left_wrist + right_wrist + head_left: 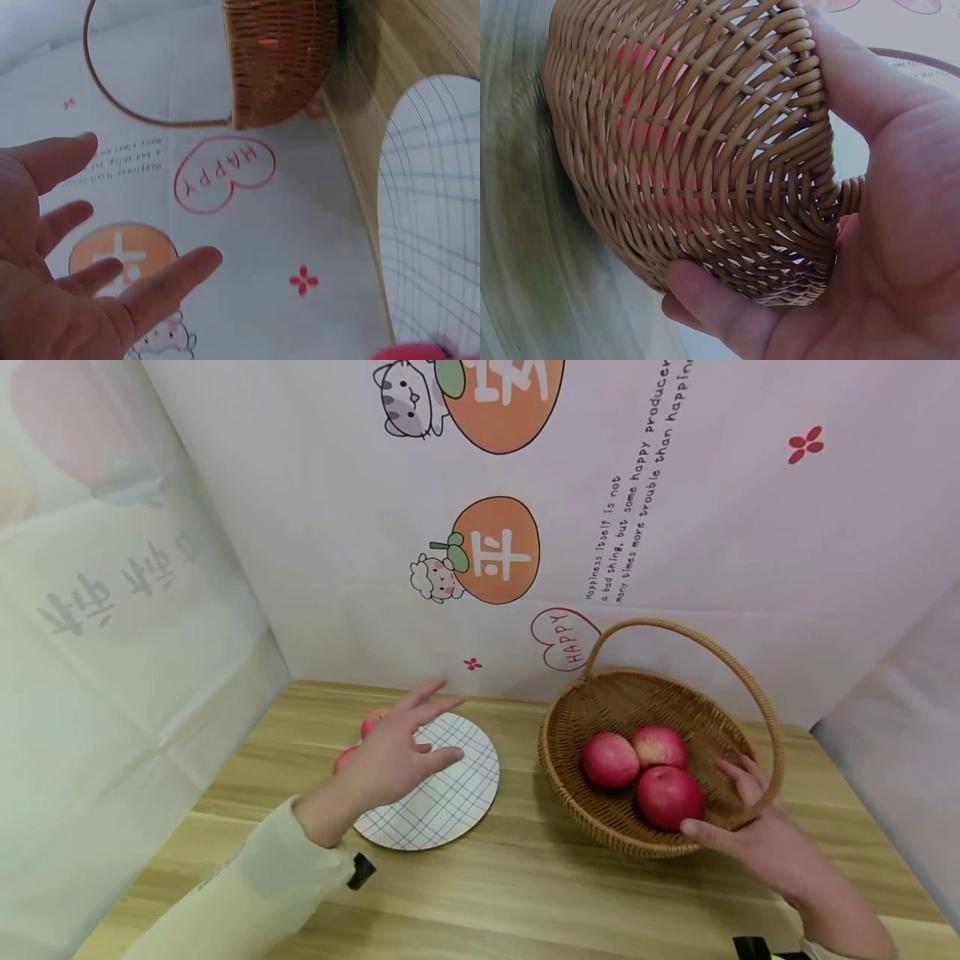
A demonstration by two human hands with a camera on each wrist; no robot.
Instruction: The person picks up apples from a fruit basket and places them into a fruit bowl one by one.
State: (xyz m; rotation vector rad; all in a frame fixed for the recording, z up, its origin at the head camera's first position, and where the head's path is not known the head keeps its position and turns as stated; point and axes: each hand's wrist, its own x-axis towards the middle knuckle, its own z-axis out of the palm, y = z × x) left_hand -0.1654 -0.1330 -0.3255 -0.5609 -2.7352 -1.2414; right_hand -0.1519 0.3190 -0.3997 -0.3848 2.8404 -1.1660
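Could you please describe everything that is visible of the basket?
The basket is brown and looks like woven wicker, with a thick rim and a tall arched handle. It sits on the right of the wooden table, opening upward. Three red apples lie inside. The right-hand grip holds its rim at one handle end.

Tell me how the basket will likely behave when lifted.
The basket will probably feel fairly stiff, since its wicker weave holds a rounded shape. The three apples sit loose inside and may roll if it tilts. With the right hand gripping just one side, it could tip unevenly.
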